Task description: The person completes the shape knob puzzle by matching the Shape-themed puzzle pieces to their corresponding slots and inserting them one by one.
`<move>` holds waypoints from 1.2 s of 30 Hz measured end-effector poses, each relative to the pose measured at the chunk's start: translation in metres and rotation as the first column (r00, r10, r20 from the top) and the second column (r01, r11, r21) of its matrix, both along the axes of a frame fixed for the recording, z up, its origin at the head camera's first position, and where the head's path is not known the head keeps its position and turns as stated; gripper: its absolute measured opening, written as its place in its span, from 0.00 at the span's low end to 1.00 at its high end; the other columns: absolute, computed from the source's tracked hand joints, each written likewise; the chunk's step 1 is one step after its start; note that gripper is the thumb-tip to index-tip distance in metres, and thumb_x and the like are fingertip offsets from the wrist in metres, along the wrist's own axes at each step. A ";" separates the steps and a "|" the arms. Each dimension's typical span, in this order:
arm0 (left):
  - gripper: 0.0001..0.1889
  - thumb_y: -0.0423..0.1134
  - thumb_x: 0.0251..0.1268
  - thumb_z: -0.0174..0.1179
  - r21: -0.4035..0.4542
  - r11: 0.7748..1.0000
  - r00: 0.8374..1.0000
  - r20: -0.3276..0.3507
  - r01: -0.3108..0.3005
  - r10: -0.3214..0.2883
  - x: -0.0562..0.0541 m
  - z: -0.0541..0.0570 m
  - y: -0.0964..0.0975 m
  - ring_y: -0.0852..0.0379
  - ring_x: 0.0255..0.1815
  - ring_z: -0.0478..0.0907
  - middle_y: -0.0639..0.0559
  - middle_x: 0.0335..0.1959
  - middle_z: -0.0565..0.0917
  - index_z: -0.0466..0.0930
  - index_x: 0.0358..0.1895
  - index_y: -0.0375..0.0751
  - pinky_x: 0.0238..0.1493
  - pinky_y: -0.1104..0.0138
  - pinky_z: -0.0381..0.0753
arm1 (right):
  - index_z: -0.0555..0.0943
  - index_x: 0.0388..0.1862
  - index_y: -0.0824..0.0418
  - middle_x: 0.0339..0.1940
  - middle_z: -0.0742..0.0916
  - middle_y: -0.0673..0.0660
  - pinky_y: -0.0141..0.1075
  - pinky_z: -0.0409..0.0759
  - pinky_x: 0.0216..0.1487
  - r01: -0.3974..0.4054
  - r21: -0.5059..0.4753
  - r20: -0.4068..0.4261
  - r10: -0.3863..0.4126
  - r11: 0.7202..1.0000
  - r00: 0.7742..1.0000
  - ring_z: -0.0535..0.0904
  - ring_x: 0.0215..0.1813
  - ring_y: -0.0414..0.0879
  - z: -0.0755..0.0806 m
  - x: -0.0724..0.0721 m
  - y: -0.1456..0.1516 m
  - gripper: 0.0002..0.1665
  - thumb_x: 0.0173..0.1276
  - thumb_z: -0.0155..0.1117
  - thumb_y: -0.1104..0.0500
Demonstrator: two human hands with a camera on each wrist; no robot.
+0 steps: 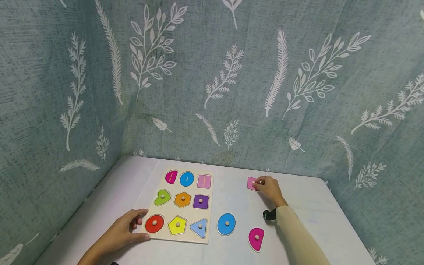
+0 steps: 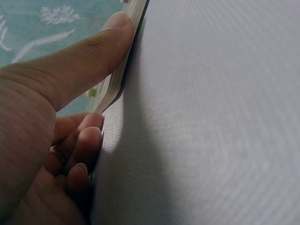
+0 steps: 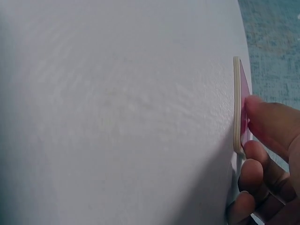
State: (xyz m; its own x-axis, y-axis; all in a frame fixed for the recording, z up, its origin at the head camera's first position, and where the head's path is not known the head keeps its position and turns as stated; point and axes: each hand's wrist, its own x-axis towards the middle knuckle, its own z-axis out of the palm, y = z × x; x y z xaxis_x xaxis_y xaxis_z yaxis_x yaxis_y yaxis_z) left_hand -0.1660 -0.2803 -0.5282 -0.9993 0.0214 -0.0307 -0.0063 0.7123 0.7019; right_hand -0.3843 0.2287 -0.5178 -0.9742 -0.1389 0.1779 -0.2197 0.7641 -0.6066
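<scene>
A wooden peg puzzle board (image 1: 190, 212) lies flat on the table. My left hand (image 1: 123, 229) grips its near left corner, the thumb on the near edge and curled fingers at the left edge. In the left wrist view, the thumb (image 2: 93, 58) presses the board's side. Farther back on the right, my right hand (image 1: 272, 190) pinches a pink square puzzle piece (image 1: 250, 180) by its knob. That piece (image 3: 237, 103) appears edge-on in the right wrist view, at the white surface; whether it touches is unclear. The board's pink square recess (image 1: 204, 181) holds no piece.
A blue round piece (image 1: 226, 230) and a magenta half-round piece (image 1: 254, 246) lie right of the board. Red circle (image 1: 154, 229), green heart (image 1: 162, 201) and other knobbed pieces sit in the board. Patterned fabric (image 1: 245, 140) hangs behind the white table (image 1: 318, 206).
</scene>
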 end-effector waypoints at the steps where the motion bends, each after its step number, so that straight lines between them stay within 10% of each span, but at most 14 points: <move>1: 0.47 0.47 0.37 0.86 -0.003 1.000 1.000 0.000 -0.002 0.002 0.000 0.000 0.000 0.56 0.38 0.70 0.53 0.35 0.71 0.76 0.65 0.31 0.39 0.69 0.72 | 0.89 0.39 0.61 0.24 0.86 0.48 0.39 0.73 0.36 0.000 0.001 -0.002 0.000 1.000 1.000 0.77 0.29 0.43 0.000 0.000 0.000 0.10 0.67 0.75 0.55; 36: 0.48 0.49 0.36 0.86 -0.029 1.000 0.999 -0.033 -0.008 0.007 -0.001 -0.004 0.000 0.56 0.37 0.69 0.54 0.35 0.72 0.77 0.64 0.31 0.39 0.69 0.72 | 0.89 0.32 0.58 0.25 0.80 0.48 0.36 0.70 0.30 -0.066 0.034 -0.097 0.069 0.997 0.993 0.73 0.30 0.43 0.009 0.019 -0.034 0.07 0.66 0.76 0.56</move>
